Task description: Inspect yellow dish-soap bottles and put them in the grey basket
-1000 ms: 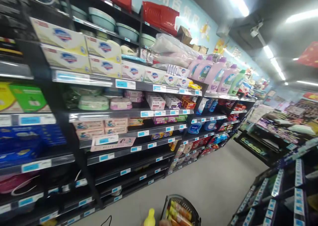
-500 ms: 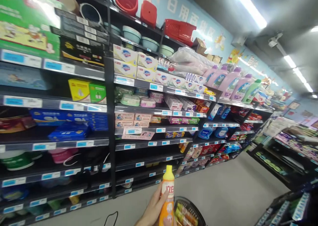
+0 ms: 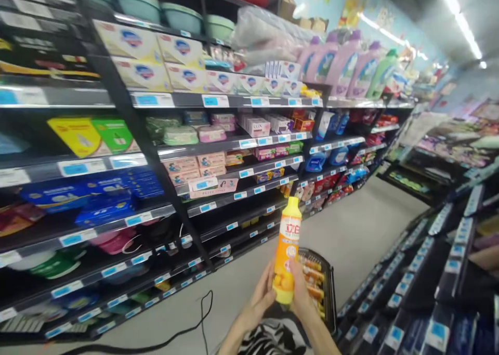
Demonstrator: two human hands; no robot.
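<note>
Upright in front of me is an orange detergent bottle (image 3: 287, 251) with a yellow cap and white lettered label. My left hand (image 3: 262, 295) is closed around its lower left side. My right hand (image 3: 301, 288) grips the lower right side, with a finger across the front of the label. Just behind and to the right of the bottle, a black basket (image 3: 332, 287) holds several yellow-and-orange packages (image 3: 314, 277), partly hidden by my right hand.
Long shelving (image 3: 218, 147) with soap boxes, basins and laundry bottles (image 3: 345, 66) runs along the left. Another shelf rack (image 3: 413, 277) stands close on the right. A black cable (image 3: 163, 339) lies on the grey floor (image 3: 351, 240) at lower left.
My view has turned and moved nearer the shelves. The bottle has come up and right in view, and now both hands show clearly around it. More of the basket is visible.
</note>
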